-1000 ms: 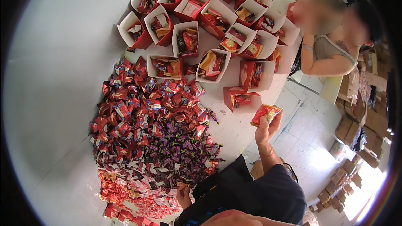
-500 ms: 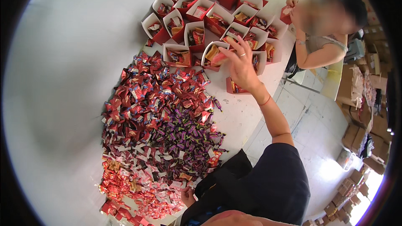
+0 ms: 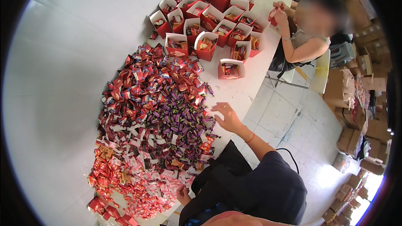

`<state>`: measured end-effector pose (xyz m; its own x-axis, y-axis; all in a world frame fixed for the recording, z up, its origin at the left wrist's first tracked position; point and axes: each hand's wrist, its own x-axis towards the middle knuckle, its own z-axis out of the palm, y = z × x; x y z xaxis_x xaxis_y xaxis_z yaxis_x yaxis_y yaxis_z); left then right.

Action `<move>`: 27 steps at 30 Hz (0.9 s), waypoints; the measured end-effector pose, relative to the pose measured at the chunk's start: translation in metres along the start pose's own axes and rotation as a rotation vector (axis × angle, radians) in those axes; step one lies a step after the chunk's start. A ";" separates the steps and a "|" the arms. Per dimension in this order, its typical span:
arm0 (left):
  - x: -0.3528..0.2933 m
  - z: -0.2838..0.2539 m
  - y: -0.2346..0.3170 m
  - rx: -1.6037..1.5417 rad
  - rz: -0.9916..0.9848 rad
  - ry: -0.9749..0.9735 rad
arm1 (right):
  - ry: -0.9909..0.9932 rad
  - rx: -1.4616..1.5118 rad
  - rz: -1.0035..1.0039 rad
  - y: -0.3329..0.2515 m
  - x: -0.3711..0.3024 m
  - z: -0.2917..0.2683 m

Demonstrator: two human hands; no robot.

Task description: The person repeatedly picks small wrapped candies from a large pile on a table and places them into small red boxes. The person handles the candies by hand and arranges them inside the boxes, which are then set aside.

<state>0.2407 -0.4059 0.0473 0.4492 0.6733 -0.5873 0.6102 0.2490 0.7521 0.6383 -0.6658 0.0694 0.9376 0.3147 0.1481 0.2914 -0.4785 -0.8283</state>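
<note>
Hovering right hand (image 3: 226,117) open, empty, beside candy pile (image 3: 155,121); left hand (image 3: 183,194) grip unclear.

Table (image 3: 75,58) – plain white. Candy heap (image 3: 155,117) – red wrappers at top, dark purple band mid-right, white-and-red pieces below, pink-red small ones at near end. Gift boxes (image 3: 207,21) red outside, white inside flaps. Nearest single box (image 3: 231,68) same red and white. Floor tiles (image 3: 293,121) pale grey. Cardboard cartons (image 3: 347,88) brown.
</note>
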 end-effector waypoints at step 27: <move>-0.017 0.039 0.001 0.205 0.007 -0.062 | 0.350 -0.047 0.125 0.047 0.152 0.052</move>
<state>0.2588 -0.4443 0.0467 0.4894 0.6292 -0.6039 0.7239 0.0930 0.6836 0.7843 -0.5979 0.0251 0.9723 -0.0435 0.2296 0.1715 -0.5349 -0.8273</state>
